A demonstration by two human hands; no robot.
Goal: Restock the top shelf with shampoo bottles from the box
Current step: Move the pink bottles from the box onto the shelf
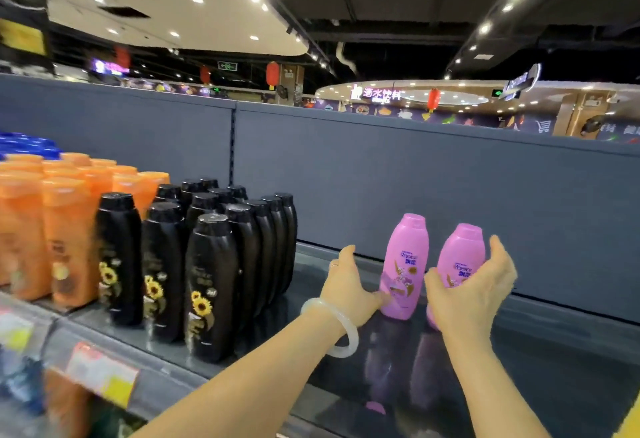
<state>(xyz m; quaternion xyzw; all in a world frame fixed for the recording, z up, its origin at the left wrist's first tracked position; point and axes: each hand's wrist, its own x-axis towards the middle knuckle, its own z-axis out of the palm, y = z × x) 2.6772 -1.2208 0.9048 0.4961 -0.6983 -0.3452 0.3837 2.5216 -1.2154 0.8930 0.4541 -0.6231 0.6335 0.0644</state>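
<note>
Two pink shampoo bottles stand upright on the dark glossy top shelf (pixel 540 361). The left pink bottle (pixel 403 264) rests on the shelf; my left hand (pixel 349 285) is beside its lower left, thumb touching its base, fingers spread and relaxed. The right pink bottle (pixel 462 257) sits partly behind my right hand (pixel 474 285), whose thumb and fingers curl round its lower half. The box is out of view.
Several black sunflower-label bottles (pixel 211 285) stand in rows left of the pink ones, then orange bottles (pixel 65 230) and blue caps (pixel 31 145) farther left. A grey back panel (pixel 415 188) closes the shelf behind. Price tags (pixel 100 373) line the front edge.
</note>
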